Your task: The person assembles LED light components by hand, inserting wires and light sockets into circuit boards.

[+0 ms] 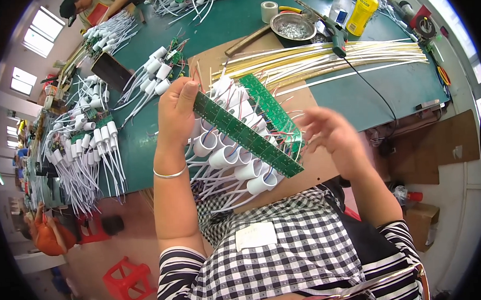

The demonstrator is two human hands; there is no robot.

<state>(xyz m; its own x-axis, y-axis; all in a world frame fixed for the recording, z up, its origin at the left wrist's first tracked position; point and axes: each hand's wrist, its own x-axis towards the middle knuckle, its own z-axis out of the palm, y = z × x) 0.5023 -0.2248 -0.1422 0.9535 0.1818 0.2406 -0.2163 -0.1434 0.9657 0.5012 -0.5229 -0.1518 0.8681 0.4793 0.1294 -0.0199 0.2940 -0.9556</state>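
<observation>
My left hand (175, 111) grips one end of a long green circuit board strip (245, 137), thumb on top. The strip slants down to the right over a bunch of white plastic cylinders (224, 157) with white cables and thin red and blue wires. Behind them lies a second green board strip (270, 103), with wires along it. My right hand (332, 138) is beside the right ends of both strips, fingers apart and slightly blurred. Nothing shows clearly in it, though fine wires are close to its fingertips.
A brown board (302, 96) lies under the work on the green table (154, 22). Beyond are yellow and white strips (322, 60), a soldering iron (336, 36), a metal bowl (293, 27) and a yellow bottle (362, 11). More wired cylinders (84, 143) crowd the left. A co-worker (92, 7) sits at the far left.
</observation>
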